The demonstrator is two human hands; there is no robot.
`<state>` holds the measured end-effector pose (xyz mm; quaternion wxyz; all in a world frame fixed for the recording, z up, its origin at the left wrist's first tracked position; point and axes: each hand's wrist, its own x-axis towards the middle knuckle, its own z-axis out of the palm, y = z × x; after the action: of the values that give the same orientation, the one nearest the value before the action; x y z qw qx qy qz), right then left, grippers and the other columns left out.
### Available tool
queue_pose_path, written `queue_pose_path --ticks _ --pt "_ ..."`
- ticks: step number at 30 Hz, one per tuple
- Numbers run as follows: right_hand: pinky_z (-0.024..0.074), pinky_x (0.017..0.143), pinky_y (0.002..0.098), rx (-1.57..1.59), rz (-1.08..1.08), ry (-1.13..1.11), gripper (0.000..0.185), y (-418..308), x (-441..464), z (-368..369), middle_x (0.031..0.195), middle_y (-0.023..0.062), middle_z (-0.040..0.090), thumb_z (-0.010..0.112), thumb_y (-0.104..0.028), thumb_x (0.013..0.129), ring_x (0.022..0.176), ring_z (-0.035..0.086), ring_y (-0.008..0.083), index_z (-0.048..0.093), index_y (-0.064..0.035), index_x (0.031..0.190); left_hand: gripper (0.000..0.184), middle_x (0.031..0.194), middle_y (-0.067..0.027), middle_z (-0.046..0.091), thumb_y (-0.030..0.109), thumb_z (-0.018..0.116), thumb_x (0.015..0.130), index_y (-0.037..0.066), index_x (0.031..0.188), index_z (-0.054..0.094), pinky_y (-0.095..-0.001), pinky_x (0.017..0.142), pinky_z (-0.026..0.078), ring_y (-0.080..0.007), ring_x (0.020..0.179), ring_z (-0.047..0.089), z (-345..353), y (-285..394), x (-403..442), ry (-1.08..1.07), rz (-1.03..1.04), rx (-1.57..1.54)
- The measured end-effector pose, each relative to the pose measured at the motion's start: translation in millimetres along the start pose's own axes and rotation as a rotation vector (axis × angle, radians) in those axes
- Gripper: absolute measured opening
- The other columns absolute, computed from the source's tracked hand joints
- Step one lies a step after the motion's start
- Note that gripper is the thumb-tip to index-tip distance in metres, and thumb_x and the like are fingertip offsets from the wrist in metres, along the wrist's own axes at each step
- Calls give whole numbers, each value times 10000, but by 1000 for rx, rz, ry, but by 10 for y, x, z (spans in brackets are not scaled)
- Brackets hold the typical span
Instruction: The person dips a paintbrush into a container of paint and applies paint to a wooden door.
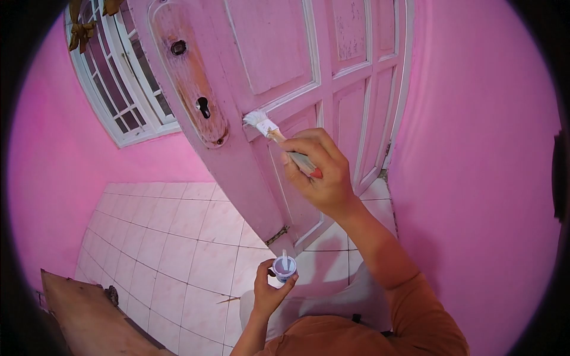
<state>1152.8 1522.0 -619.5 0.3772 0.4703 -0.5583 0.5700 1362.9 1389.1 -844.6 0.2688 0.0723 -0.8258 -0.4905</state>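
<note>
Leftmost, low and well out past my left grip, stands a brown wooden panel (pixel 89 308), and above it, on the far side of the pink room, is a white-framed window (pixel 141 77). Pale tiled floor (pixel 172 255) spreads between them and me. Next comes my left hand (pixel 268 293), its thumb and fingers curled partway round a small cup (pixel 285 277) — held upright, mouth facing me, a pale strip showing at its rim. Above that grip rises the pink door (pixel 228 169), its worn oblong patch carrying a keyhole (pixel 203 107) and a round hole (pixel 178 47) up and left of my other hand. Just ahead of that right hand (pixel 323 172), the white bristles of the paintbrush (pixel 267 128) touch the door beside a raised panel's corner. My right fingers are closed round the handle — its red end sticks out by my palm. Rightmost, beyond my right forearm, is the pink wall (pixel 487 178).
</note>
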Motion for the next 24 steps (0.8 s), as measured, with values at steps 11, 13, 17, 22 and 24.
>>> queue_pose_path --ticks 11,13,17,22,24 --pt "563 685 340 -239 118 64 212 178 384 -455 1043 91 656 754 -54 890 897 679 227 696 -64 1094 590 1109 -113 661 234 940 753 9 1198 625 -330 783 507 -204 896 612 -35 -13 -21 10 5 14" --pt "566 701 339 -212 141 23 209 31 389 -375 1042 88 656 752 -53 889 900 679 230 700 -68 1091 569 1101 -82 687 204 920 799 13 1232 605 -333 868 519 -171 975 652 -58 50 -28 -31 -50 58" --pt "556 734 339 -96 39 -130 217 47 398 -327 1018 85 654 745 -49 881 901 675 227 706 -60 1094 570 1090 -80 688 213 924 797 14 1227 607 -332 864 517 -167 961 647 5 5 9 -28 -6 19" --pt "550 725 338 -238 104 -77 213 502 540 -674 999 88 649 734 -49 873 883 675 221 703 -39 1084 565 1086 -83 692 226 928 795 10 1214 616 -329 864 519 -164 957 651 -1 60 25 -15 -26 33" --pt "562 727 323 -343 190 -47 193 559 619 -803 1012 92 657 724 -55 883 877 681 217 701 -26 1073 565 1083 -82 692 225 928 793 10 1213 617 -327 862 517 -165 958 651 -5 31 14 -12 -24 29"
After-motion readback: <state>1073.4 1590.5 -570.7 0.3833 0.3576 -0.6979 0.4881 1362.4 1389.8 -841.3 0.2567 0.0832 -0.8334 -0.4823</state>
